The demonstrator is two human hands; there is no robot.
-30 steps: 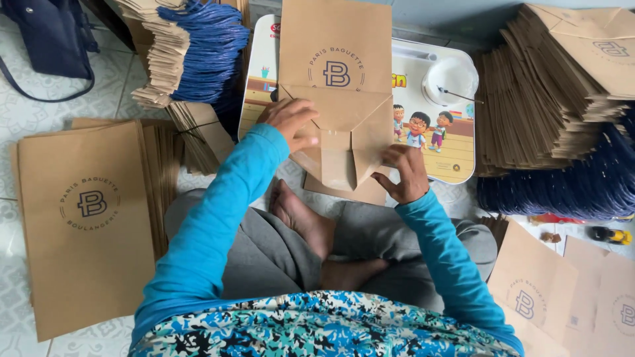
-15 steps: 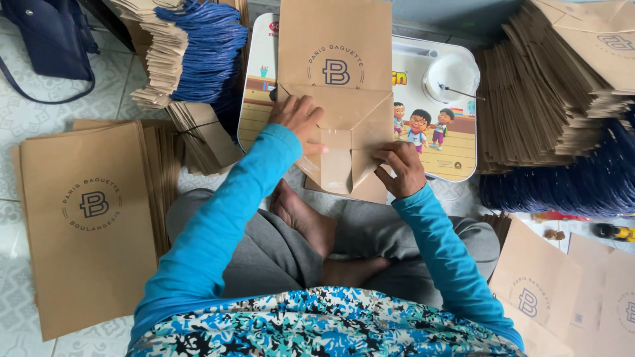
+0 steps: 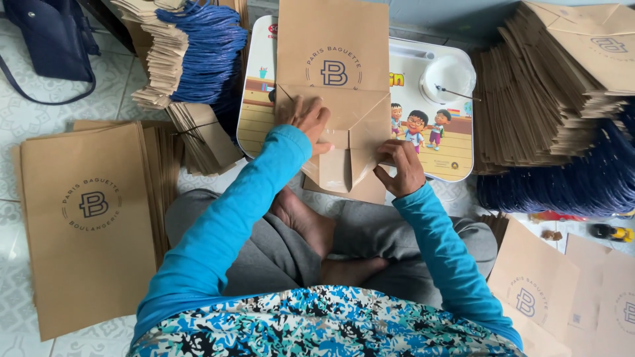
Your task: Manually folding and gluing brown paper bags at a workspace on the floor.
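A person sat cross-legged on a tiled floor (image 3: 20, 125), and both hands worked on a flat brown paper bag (image 3: 334, 39) that lay on a small white lap table (image 3: 456, 162) printed with cartoon children. The left hand (image 3: 308, 121) rested palm down on the folded bottom of the bag, its fingers (image 3: 295, 109) spread fairly wide and pressing the left flap flat; it gripped nothing. The right hand (image 3: 400, 168) sat at the lower right edge of the same fold, its fingers (image 3: 391, 149) curled narrowly and pinching the edge of the right flap between thumb and fingertips. Between the two sets of fingers lay the small rectangular centre panel (image 3: 335, 170) of the bag's bottom, with the diagonal creases running up and away from it. Beyond the fingertips the bag's printed face stretched away from the person, covering the middle of the table. Just past the right fingers and further out stood a round white dish (image 3: 447, 74) with a thin stick resting in it. Well to the right of the right fingers rose a leaning stack of folded brown bags (image 3: 536, 112) above a mass of blue cord handles (image 3: 562, 188). To the left of the left fingers sat another bundle of blue handles (image 3: 205, 53) with brown paper strips (image 3: 159, 59), and nearer the person's knee a pile of finished flat bags (image 3: 83, 225) lay on the floor.
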